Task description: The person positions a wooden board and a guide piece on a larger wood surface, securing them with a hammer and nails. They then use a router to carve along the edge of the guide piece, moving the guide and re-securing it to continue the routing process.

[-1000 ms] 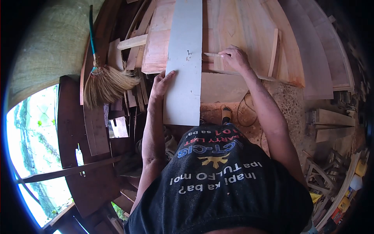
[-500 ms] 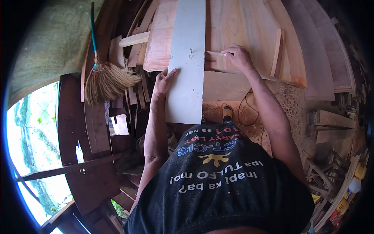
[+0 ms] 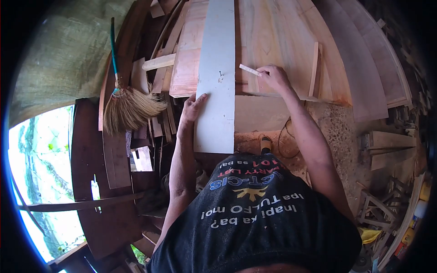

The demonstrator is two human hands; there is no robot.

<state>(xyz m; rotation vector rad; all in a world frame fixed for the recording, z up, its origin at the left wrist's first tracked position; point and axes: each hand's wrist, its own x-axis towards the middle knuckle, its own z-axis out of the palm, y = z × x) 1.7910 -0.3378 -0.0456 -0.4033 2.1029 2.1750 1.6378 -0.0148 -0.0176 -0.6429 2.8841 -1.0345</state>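
A long white board (image 3: 215, 109) lies lengthwise in front of me over pinkish wood panels, its near end reaching toward my shirt. My left hand (image 3: 195, 107) grips the board's left edge, thumb on top and fingers going underneath. Between the fingertips of my right hand (image 3: 275, 78) is a short, pale flat stick (image 3: 249, 69) with faint marks along it. The stick's free end points left, close to the board's right edge, above the light wood panel (image 3: 291, 50). A small dark mark or hole (image 3: 221, 74) shows on the board's face.
A straw broom (image 3: 132, 107) with a green handle leans at the left among wood offcuts. A narrow wood strip (image 3: 315, 68) rests on the right panel. Scrap frames (image 3: 378, 207) and stacked boards (image 3: 391, 145) stand at the right. A shod foot (image 3: 266, 143) is below the panels.
The stick in my right hand has turned, showing its broad pale face and tipping its free end farther from me. The whole view has shifted slightly; my left hand keeps its place on the board.
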